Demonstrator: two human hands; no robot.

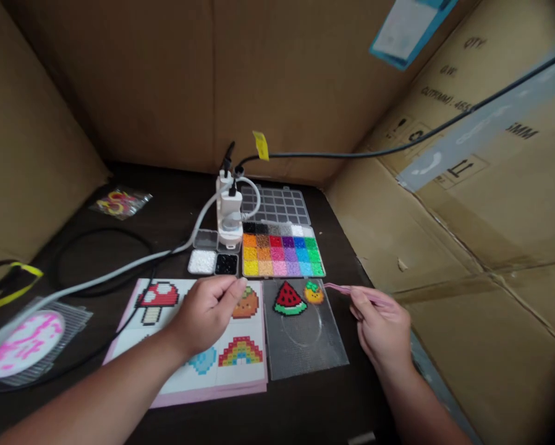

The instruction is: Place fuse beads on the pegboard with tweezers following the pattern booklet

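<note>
My left hand [212, 306] is closed over the printed pattern sheet [189, 386], thumb and fingertips pressed together. Whatever sits in that pinch, if anything, is too small to make out. Pink tweezers [340, 288] are gripped in my right hand [382, 318], their tips pointing left at the edge of the clear pegboard [305, 358]. On that board lie a watermelon slice of beads [288, 298] and a small orange bead figure with a green top [313, 293]. Behind the board, a sectioned bead box [284, 250] holds many colours of beads.
Small boxes of white beads [202, 261] and black beads [226, 264] stand beside a white power strip [230, 216]. Its grey cable [133, 267] crosses the left side. A round pink-and-white piece [27, 343] lies far left. Cardboard walls [157, 86] surround the dark table.
</note>
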